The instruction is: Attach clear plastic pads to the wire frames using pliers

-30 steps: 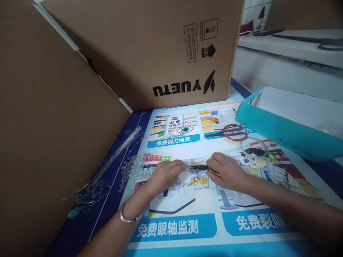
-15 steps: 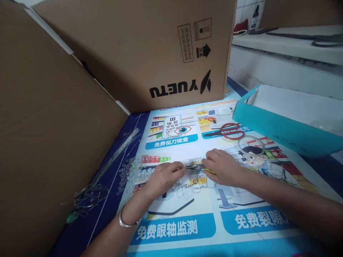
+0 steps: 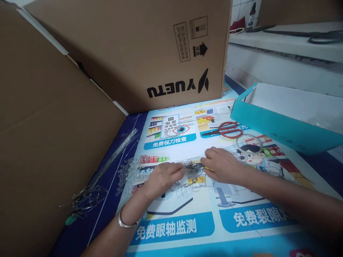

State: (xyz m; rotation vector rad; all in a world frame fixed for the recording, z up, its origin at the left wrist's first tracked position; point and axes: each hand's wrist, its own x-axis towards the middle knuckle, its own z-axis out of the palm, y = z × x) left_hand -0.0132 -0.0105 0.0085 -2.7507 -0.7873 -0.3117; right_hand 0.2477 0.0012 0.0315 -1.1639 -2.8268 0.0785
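My right hand (image 3: 223, 166) is closed around the yellow handles of a pair of pliers (image 3: 195, 166), whose metal jaws point left. My left hand (image 3: 164, 177) pinches thin wire close to the jaw tips; the exact pinch point is hidden by the fingers. Below the pliers, between both hands, hangs or lies a looped wire piece with clear beads (image 3: 185, 185). Left of my left hand, a spread of clear beads (image 3: 131, 173) lies on the printed sheet and the dark blue cloth.
Straight wires (image 3: 118, 153) and bent wire pieces (image 3: 89, 198) lie at left beside a cardboard box (image 3: 128, 46). Red-handled scissors (image 3: 227, 130) and a wire coil (image 3: 249, 144) lie beyond my right hand. A turquoise box (image 3: 281, 130) stands at right.
The whole view has shifted slightly. Both hands keep nearly the same grip and place, with the pliers still at the wire.
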